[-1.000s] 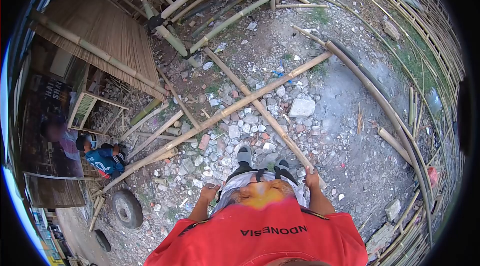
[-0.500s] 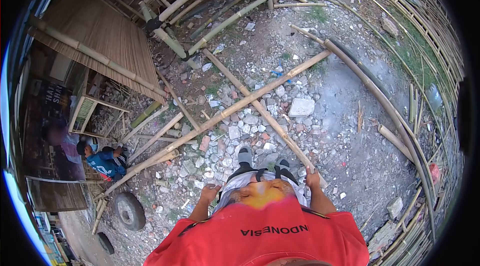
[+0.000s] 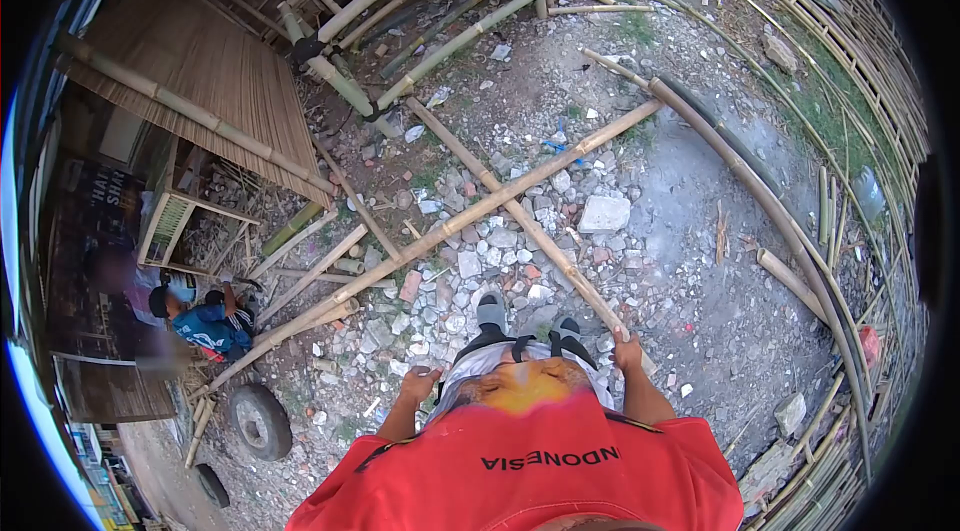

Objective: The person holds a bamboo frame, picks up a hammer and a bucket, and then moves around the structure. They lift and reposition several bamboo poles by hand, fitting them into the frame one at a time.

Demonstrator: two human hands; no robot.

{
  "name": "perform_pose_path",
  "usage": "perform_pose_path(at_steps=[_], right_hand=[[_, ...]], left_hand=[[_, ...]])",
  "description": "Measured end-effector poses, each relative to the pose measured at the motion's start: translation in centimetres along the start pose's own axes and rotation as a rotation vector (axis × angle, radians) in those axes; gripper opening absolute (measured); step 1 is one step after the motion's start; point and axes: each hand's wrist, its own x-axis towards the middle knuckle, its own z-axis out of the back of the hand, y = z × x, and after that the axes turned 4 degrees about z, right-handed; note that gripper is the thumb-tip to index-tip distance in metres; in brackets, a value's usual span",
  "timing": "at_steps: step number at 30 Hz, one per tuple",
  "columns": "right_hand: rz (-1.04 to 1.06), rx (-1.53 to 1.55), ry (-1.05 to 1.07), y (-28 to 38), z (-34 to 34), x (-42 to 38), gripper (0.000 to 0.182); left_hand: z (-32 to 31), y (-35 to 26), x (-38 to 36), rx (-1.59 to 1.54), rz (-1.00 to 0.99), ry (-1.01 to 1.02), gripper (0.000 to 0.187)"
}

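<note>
My right hand (image 3: 627, 351) is closed around the near end of a long bamboo pole (image 3: 545, 243), beside my right hip. The pole slants away to the upper left over the rubble. Another bamboo pole (image 3: 470, 213) crosses it, running from lower left to upper right. Close to my left hip hangs my left hand (image 3: 422, 383), fingers loosely apart, with nothing visible in it. My feet in grey footwear (image 3: 490, 311) stand on the stones below the crossing.
A person in a blue shirt (image 3: 208, 324) crouches at left, near a tyre (image 3: 260, 421). A bamboo frame (image 3: 455, 56) stands ahead, beside a slatted screen (image 3: 205, 81). Long bent bamboo poles (image 3: 745, 176) lie at right. A pale concrete block (image 3: 604, 214) sits among the rubble.
The person at left has shifted their head and arm slightly. My right hand has moved a little up on the pole; both poles look unmoved.
</note>
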Motion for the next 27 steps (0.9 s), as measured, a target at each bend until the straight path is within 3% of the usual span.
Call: perform_pose_path(at_steps=[7,9,11,14,17,21,27], right_hand=[[0.029,-0.065,-0.03,-7.0,-2.2,5.4,0.092],[0.15,-0.099,-0.138,-10.0,-3.7,7.2,0.091],[0.078,-0.135,-0.109,-9.8,-3.6,6.6,0.088],[-0.056,-0.143,-0.004,-2.4,-0.9,0.4,0.091],[0.069,-0.234,-0.147,-7.0,-3.2,3.7,0.089],[0.13,-0.197,-0.198,-6.8,-3.6,2.8,0.091],[0.071,-0.182,-0.183,-7.9,-3.9,2.7,0.091]], left_hand=[[0.0,-0.5,-0.6,-0.025,0.003,0.006,0.069],[-0.5,0.0,0.4,-0.034,0.022,0.014,0.068],[-0.6,0.6,0.7,-0.045,-0.014,-0.004,0.068],[0.4,-1.8,-2.1,0.002,-0.006,0.026,0.067],[0.9,-3.0,-3.3,0.035,0.039,0.016,0.067],[0.5,-0.7,-0.3,0.043,-0.066,0.032,0.065],[0.5,-1.1,-1.1,0.068,-0.048,-0.006,0.061]])
